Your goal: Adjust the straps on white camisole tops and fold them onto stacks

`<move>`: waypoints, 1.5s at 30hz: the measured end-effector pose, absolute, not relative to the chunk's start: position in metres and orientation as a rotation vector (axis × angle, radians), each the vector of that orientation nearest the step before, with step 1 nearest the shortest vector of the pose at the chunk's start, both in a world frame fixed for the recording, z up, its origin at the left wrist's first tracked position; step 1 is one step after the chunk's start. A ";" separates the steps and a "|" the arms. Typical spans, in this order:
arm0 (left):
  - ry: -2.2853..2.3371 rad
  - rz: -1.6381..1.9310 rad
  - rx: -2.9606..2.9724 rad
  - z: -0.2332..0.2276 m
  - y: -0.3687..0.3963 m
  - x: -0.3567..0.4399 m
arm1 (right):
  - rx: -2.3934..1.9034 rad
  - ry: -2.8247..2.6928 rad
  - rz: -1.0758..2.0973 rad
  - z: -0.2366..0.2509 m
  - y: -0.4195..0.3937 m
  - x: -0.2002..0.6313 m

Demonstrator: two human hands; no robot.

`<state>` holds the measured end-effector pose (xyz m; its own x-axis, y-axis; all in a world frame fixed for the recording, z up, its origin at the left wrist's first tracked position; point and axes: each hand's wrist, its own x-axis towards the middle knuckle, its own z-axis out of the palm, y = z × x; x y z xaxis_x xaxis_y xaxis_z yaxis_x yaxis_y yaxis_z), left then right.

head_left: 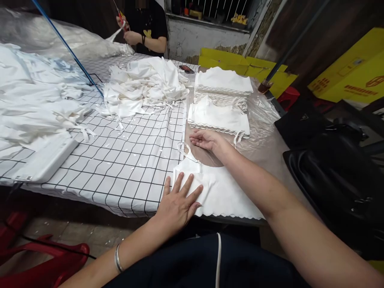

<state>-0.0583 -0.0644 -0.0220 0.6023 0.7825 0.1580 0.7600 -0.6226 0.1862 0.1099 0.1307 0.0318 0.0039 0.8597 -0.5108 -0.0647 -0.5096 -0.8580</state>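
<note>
A white camisole (223,190) with thin straps and a wavy hem lies flat at the table's near edge. My left hand (180,200) rests on its left part, palm down with fingers spread. Just above the neckline, my right hand (205,140) hovers or rests with slightly curled fingers apart and nothing visible in them. One strap loop (184,150) lies beside its fingers. Close beyond that hand sits a stack of folded white camisoles (219,116), with a second stack (223,82) behind it.
Loose white garments (144,86) heap mid-table, and more (36,96) lie at left near a white power strip (48,160). A blue pole (69,44) rises there. A co-worker (147,28) holds scissors across the table. A black bag (333,180) stands at right, a red stool (45,260) lower left.
</note>
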 end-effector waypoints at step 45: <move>1.194 0.498 2.630 0.025 0.091 0.101 | -1.781 -2.150 0.083 -0.023 -0.113 0.178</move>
<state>0.1010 0.0913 0.0247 0.6145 0.7586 0.2167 0.6876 -0.6497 0.3243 0.1778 -0.1128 -0.0235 -0.1509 0.9623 0.2263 0.9420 0.2094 -0.2622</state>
